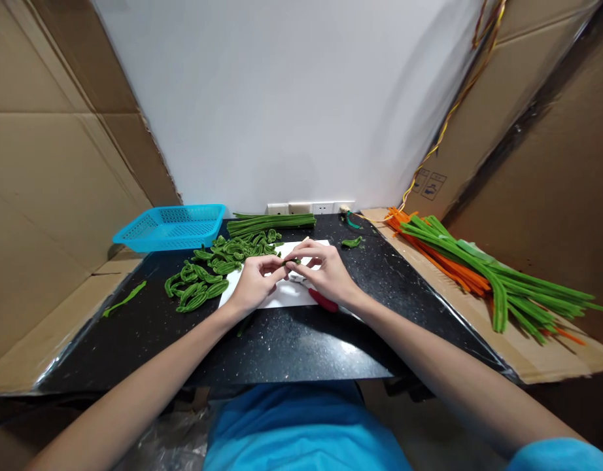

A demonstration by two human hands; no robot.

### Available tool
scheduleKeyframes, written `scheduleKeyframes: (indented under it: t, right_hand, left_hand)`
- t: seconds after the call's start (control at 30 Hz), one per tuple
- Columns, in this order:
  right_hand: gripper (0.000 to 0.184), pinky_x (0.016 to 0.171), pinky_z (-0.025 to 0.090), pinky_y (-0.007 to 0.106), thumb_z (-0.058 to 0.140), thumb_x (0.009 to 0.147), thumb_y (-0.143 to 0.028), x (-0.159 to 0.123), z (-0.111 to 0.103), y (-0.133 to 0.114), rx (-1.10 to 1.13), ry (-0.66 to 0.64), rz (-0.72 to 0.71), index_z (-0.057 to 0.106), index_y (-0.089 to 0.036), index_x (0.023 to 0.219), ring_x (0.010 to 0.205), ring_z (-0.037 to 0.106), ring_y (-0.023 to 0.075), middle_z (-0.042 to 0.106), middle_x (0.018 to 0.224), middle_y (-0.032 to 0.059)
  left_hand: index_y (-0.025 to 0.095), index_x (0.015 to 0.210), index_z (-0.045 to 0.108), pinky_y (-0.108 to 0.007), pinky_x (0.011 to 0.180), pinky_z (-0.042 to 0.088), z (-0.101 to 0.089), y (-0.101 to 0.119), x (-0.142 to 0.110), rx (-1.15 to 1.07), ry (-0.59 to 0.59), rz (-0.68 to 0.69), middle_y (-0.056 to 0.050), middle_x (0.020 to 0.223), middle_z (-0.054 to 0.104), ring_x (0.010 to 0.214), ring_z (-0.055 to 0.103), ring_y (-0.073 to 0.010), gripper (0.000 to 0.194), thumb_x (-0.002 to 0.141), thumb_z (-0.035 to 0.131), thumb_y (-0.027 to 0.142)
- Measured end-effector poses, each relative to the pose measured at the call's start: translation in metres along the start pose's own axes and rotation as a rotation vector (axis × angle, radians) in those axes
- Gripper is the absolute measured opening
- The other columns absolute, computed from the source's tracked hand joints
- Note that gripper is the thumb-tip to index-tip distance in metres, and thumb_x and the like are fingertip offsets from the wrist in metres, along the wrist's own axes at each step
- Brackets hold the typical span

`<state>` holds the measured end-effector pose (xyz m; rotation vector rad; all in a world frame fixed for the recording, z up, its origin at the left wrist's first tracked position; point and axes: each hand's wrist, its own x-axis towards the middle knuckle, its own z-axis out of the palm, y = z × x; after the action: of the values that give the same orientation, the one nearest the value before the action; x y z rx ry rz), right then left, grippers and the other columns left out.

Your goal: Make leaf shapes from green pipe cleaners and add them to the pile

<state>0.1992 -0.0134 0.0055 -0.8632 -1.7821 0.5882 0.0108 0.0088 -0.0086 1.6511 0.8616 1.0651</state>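
My left hand [258, 280] and my right hand [326, 267] meet over a white sheet [282, 299] on the black tabletop. Between their fingertips they pinch a small piece of dark green pipe cleaner [292, 261], mostly covered by the fingers. Beneath my right hand lies a tool with a red handle [324, 300]; its other end is largely hidden. Left of my left hand spreads a pile of green pipe cleaner loops [198, 284], bent into leaf-like shapes. A single green leaf shape [351, 242] rests apart, beyond my right hand.
A blue plastic basket [169, 229] stands at the back left. Straight dark green pipe cleaners [272, 224] lie by the wall sockets [323, 208]. Bright green [502, 288] and orange pipe cleaners [453, 267] lie on cardboard at the right. Cardboard walls flank both sides.
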Motion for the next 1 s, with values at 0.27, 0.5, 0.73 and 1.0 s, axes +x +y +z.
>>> scheduleKeyframes:
  t: [0.27,0.5,0.73,1.0]
  right_hand:
    - [0.062,0.063,0.056,0.025,0.070,0.090,-0.018,-0.004,0.003,0.004,-0.076,0.045,0.015,0.052,-0.026,0.148,0.084,0.064,0.0166,0.071,0.101,0.0042]
    - [0.047,0.082,0.058,0.037,0.059,0.099,-0.021,-0.013,0.001,0.007,-0.535,-0.051,-0.190,0.052,-0.024,0.145,0.094,0.067,0.0232,0.072,0.110,0.0094]
    - [0.054,0.090,0.059,0.033,0.047,0.101,-0.010,-0.011,0.000,0.010,-0.511,-0.053,-0.330,0.049,-0.029,0.151,0.110,0.068,0.0202,0.067,0.128,0.0094]
    - [0.029,0.075,0.058,0.030,0.058,0.099,-0.010,-0.007,-0.006,0.009,-0.577,0.048,-0.480,0.072,-0.026,0.119,0.094,0.067,0.0187,0.070,0.112,0.0087]
  left_hand:
    - [0.014,0.094,0.068,-0.015,0.042,0.031,0.001,0.000,0.002,-0.434,0.155,-0.221,0.000,0.073,0.064,0.050,0.046,-0.0053,0.040,0.071,0.088,0.041]
    - [0.020,0.110,0.059,-0.013,0.044,0.024,0.002,-0.004,0.003,-0.493,0.154,-0.308,0.001,0.077,0.065,0.048,0.040,-0.0030,0.051,0.075,0.085,0.046]
    - [0.018,0.088,0.054,-0.016,0.042,0.009,0.005,0.007,-0.004,-0.479,-0.096,-0.397,0.004,0.068,0.056,0.046,0.026,-0.0017,0.045,0.071,0.086,0.045]
    - [0.027,0.137,0.055,-0.016,0.043,0.010,-0.003,0.012,-0.005,-0.560,-0.091,-0.349,0.009,0.062,0.044,0.047,0.021,-0.0040,0.062,0.084,0.078,0.049]
